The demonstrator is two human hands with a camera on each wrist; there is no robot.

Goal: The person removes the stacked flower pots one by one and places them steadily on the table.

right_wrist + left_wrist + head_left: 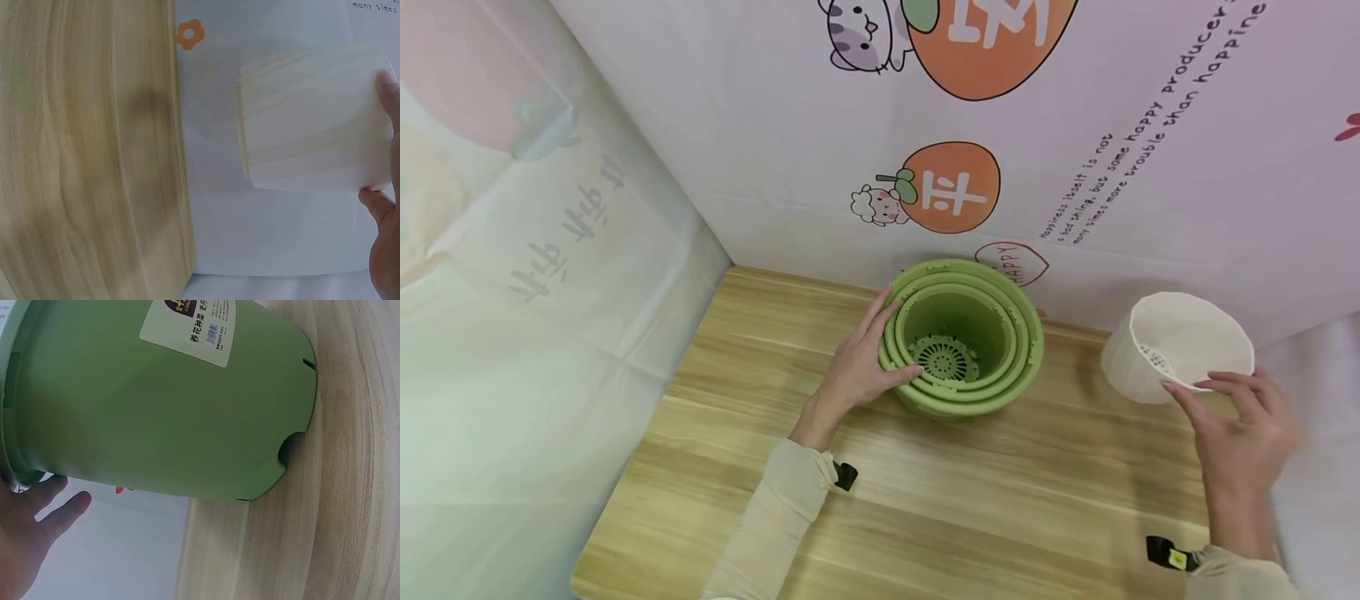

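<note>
The person's right grip (1247, 433) pinched a white pot (1195, 333) by its rim, the mouth facing upward at a tilt; judging by the right wrist view, its base was clear of the wooden surface (1000, 483). To its left, well apart, stood a stack of nested green pots (958, 317) (a printed label (194, 328) showed on the outermost one's side). The left grip (865, 358) was spread rather than clenched, its thumb reaching across the rims and its fingers at the outer edge. The step in hand looked like handling the white pot one-handed while the other hand steadied the stack. The next move seemed to call for a sure pinch, since that thin rim probably offered little to hold, and for a steady stack.
</note>
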